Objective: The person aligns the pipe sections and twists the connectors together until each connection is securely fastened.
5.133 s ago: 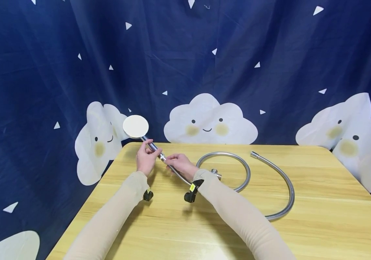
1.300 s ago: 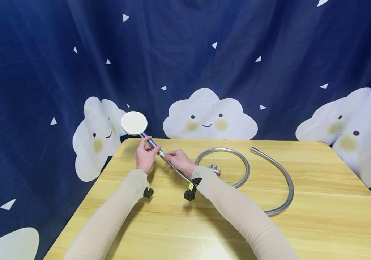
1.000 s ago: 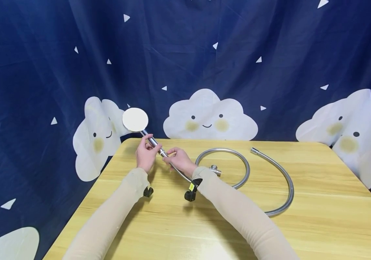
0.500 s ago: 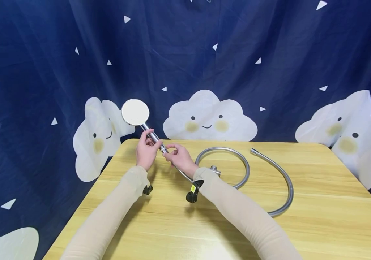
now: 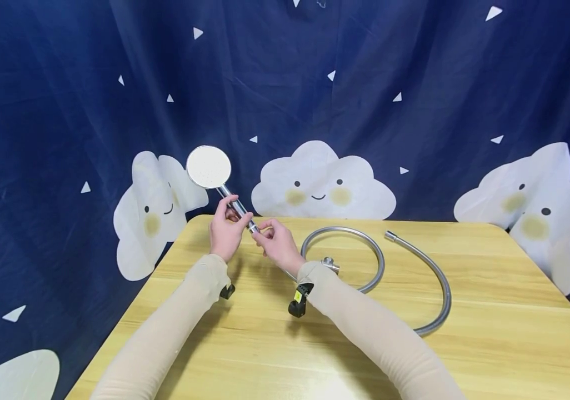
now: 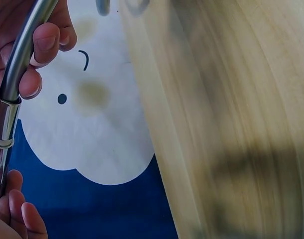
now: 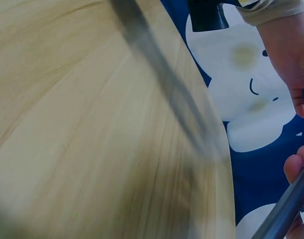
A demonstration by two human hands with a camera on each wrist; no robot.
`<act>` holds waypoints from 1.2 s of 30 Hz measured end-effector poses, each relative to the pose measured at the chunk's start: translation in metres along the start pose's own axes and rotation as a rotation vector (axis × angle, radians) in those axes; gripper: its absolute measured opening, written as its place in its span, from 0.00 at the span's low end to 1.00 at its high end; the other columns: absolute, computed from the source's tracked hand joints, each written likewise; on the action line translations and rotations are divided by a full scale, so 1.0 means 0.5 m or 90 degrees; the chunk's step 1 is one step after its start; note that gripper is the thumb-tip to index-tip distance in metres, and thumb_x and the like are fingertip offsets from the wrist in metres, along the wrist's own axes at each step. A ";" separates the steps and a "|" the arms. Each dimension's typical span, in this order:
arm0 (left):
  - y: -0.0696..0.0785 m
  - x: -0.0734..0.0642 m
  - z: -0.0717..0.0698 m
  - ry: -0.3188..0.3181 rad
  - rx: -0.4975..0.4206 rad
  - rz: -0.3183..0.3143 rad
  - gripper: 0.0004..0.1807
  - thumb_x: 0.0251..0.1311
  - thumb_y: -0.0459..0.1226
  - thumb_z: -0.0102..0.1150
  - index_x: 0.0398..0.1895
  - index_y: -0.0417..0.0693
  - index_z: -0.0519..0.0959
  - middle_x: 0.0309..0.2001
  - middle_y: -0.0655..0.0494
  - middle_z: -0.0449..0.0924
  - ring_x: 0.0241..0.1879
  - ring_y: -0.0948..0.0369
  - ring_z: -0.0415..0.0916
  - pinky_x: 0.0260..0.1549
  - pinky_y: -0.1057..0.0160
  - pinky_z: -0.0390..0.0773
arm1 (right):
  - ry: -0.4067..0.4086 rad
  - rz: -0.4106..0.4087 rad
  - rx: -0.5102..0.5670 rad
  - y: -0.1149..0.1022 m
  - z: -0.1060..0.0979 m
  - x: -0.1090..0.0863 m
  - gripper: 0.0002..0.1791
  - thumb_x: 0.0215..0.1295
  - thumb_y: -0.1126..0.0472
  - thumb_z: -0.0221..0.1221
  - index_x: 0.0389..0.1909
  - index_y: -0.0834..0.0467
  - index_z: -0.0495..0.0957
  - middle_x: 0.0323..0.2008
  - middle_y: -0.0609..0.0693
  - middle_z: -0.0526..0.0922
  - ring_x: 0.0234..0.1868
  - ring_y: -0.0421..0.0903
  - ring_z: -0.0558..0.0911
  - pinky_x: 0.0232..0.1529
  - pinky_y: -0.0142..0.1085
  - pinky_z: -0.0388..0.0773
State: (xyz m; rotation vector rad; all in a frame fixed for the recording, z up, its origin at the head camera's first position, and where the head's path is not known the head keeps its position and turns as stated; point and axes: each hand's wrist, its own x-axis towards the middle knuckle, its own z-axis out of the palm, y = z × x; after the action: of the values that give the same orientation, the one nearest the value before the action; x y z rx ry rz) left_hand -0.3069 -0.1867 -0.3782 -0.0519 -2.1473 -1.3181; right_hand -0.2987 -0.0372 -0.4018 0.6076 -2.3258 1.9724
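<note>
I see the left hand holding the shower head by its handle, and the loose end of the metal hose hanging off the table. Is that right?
Not quite: the head view shows the loose end of the metal hose lying on the table, not hanging off it. The left hand does hold the shower head by its handle.

head: above, forward-down, farther off | left wrist, right wrist: close in (both askew) | wrists share: hose [image 6: 21,55], table [image 6: 231,99]

Hose [image 6: 21,56] in right grip [image 6: 45,42], chrome handle [image 6: 0,164]; wooden tabletop [image 6: 216,99]
</note>
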 end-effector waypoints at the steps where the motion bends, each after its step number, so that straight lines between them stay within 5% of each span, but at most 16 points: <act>1: 0.000 0.000 0.000 0.000 0.001 0.000 0.27 0.48 0.51 0.66 0.54 0.73 0.69 0.28 0.60 0.79 0.31 0.62 0.71 0.35 0.62 0.67 | -0.001 -0.002 -0.003 -0.002 -0.001 -0.001 0.12 0.61 0.56 0.60 0.42 0.56 0.71 0.24 0.54 0.79 0.17 0.43 0.74 0.20 0.37 0.76; 10: 0.005 -0.001 -0.003 0.006 0.018 0.012 0.27 0.48 0.53 0.66 0.54 0.72 0.70 0.28 0.61 0.79 0.31 0.63 0.71 0.34 0.62 0.67 | -0.015 -0.017 -0.019 0.001 -0.004 0.002 0.10 0.63 0.54 0.57 0.41 0.55 0.74 0.25 0.56 0.80 0.16 0.44 0.75 0.24 0.45 0.78; 18: 0.018 -0.003 0.000 0.013 0.025 0.029 0.26 0.48 0.50 0.67 0.53 0.72 0.71 0.27 0.62 0.77 0.30 0.64 0.70 0.33 0.62 0.67 | 0.015 -0.002 -0.074 -0.010 -0.002 -0.001 0.17 0.54 0.52 0.65 0.40 0.54 0.73 0.22 0.49 0.78 0.14 0.42 0.75 0.16 0.35 0.72; 36: 0.023 -0.005 -0.003 0.010 0.032 0.030 0.26 0.49 0.52 0.65 0.54 0.73 0.70 0.29 0.61 0.78 0.31 0.63 0.70 0.33 0.62 0.67 | -0.002 -0.028 -0.073 -0.016 -0.003 -0.003 0.11 0.61 0.54 0.59 0.41 0.54 0.77 0.22 0.49 0.78 0.16 0.45 0.76 0.19 0.35 0.75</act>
State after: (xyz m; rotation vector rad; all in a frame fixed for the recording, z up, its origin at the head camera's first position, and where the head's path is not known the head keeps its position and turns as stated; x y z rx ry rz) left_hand -0.3002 -0.1816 -0.3699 -0.0696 -2.1518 -1.2332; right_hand -0.2953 -0.0361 -0.3942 0.6475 -2.3848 1.8074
